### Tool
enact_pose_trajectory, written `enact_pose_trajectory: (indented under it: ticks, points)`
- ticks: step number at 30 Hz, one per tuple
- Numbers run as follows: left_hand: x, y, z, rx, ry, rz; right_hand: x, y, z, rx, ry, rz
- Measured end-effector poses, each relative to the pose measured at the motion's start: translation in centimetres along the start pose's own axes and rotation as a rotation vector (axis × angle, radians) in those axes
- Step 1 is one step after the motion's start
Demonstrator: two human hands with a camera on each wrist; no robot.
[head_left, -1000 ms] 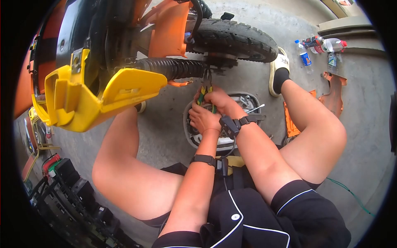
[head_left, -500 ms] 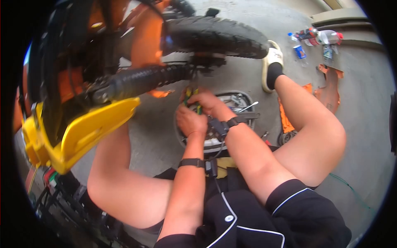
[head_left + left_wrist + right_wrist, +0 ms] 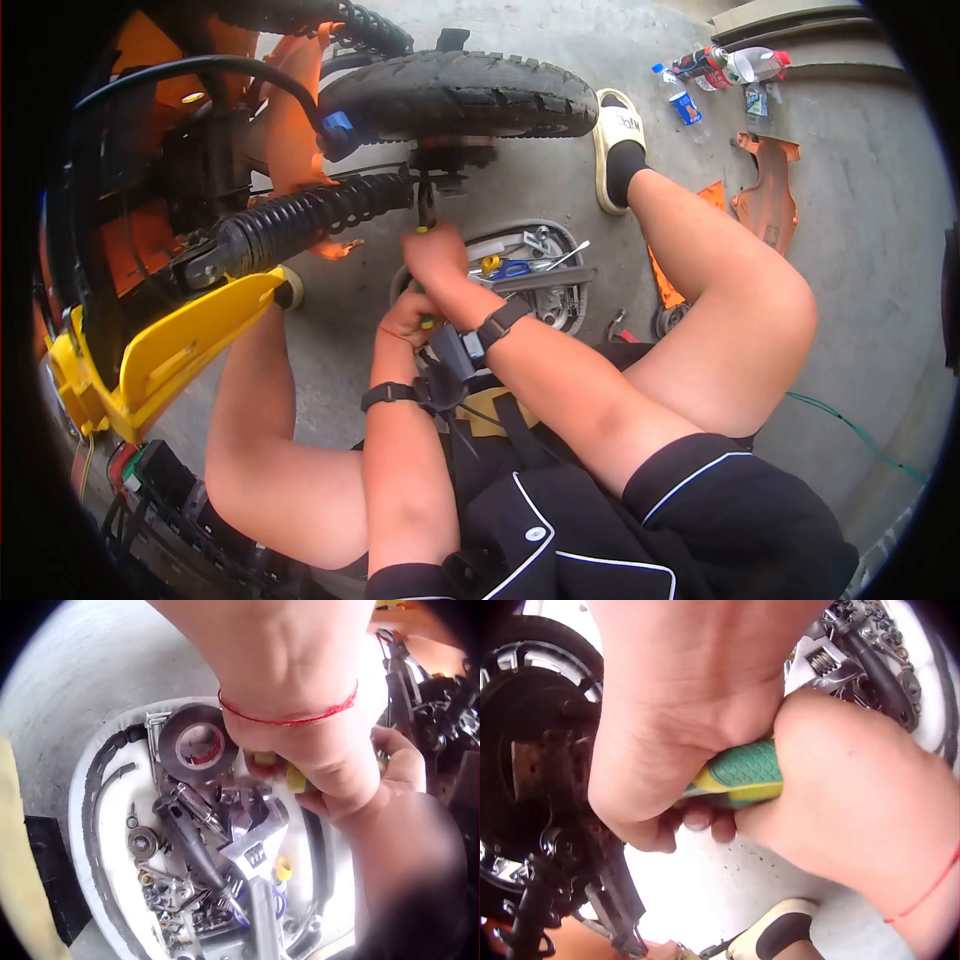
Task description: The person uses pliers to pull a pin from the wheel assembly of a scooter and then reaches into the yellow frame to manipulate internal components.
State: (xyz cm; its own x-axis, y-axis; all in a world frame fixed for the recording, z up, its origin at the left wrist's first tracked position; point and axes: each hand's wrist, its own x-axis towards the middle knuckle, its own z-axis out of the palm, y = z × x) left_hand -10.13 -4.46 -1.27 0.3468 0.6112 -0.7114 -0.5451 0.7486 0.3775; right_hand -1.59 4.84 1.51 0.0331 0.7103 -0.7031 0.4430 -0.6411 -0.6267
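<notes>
A pair of pliers (image 3: 746, 765) with green and yellow handles is held in both hands. The right hand (image 3: 435, 258) wraps the handles near the head of the tool, where the dark jaws reach up to metal parts under the wheel hub (image 3: 450, 160). Closer to the body, the left hand (image 3: 404, 316), with a red string at its wrist, grips the handle ends; yellow tips (image 3: 298, 780) poke out of it in the left wrist view. Fingers cover most of the handles. Beneath the hands lies a tool tray (image 3: 588, 300) with a light rim.
In the tray are an adjustable wrench (image 3: 259, 862), a dark tape roll (image 3: 171, 742) and small metal parts. A knobby tire (image 3: 470, 95), a black coil shock (image 3: 310, 215) and a yellow panel (image 3: 190, 340) stand ahead and left. Bottles (image 3: 685, 105) and orange panels (image 3: 768, 190) lie right.
The right hand has moved forward on the pliers toward their head, while the left hand has shifted back to the handle ends. The head view has swung, moving the bike leftward in it.
</notes>
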Motion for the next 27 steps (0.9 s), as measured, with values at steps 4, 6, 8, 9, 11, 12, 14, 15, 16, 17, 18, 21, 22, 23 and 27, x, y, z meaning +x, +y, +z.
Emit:
enact_pose_trajectory:
  ticks: [4,6,8,9,11,12,14,15,16,17,18,21,22,23,27]
  points:
    - [-1.0,-0.7,-0.6,-0.216,0.171,-0.151,-2.0,-2.3,-1.1,-0.142,-0.017,0.099]
    - [-0.6,-0.9,1.1,-0.083,0.154,-0.129,0.2,1.0,-0.4,-0.076,-0.086,0.024]
    - [-0.6,-1.2,4.0,0.196,0.166,-0.036,1.3,3.3,-1.2,0.092,-0.177,0.060]
    - [-0.6,-1.0,5.1,0.356,0.202,0.050,1.2,3.7,-1.8,0.090,-0.184,0.055]
    - [0.5,-3.2,4.5,0.928,0.561,0.172,1.0,4.5,-2.4,0.303,-0.317,0.098]
    - [0.3,-3.6,4.9,1.034,0.703,0.220,1.0,4.4,-2.8,0.290,-0.339,0.129]
    - [0.4,-3.9,5.6,1.137,0.848,0.275,1.5,3.9,-3.7,0.230,-0.402,0.116]
    - [-0.2,-3.4,6.4,1.189,0.935,0.293,1.5,3.7,-3.8,0.172,-0.462,0.110]
    - [-0.6,-3.2,7.0,1.238,1.024,0.311,1.5,3.7,-3.6,0.169,-0.466,0.107]
    - [-0.9,-2.9,7.6,1.235,1.030,0.313,1.6,3.6,-3.3,0.201,-0.453,0.065]
    - [-0.9,-2.7,7.9,1.244,1.073,0.294,1.5,3.4,-3.1,0.232,-0.441,0.022]
    - [-1.1,-2.2,8.6,1.264,1.140,0.311,0.9,1.8,-3.5,0.243,-0.444,-0.036]
    - [-1.0,-2.2,8.7,1.274,1.157,0.340,0.8,1.4,-4.0,0.219,-0.456,-0.042]
    - [-0.8,-2.3,8.8,1.270,1.157,0.340,0.6,1.1,-4.4,0.216,-0.456,-0.043]
    - [-0.1,-2.3,8.8,1.268,1.182,0.342,1.7,1.6,-4.2,0.235,-0.520,-0.048]
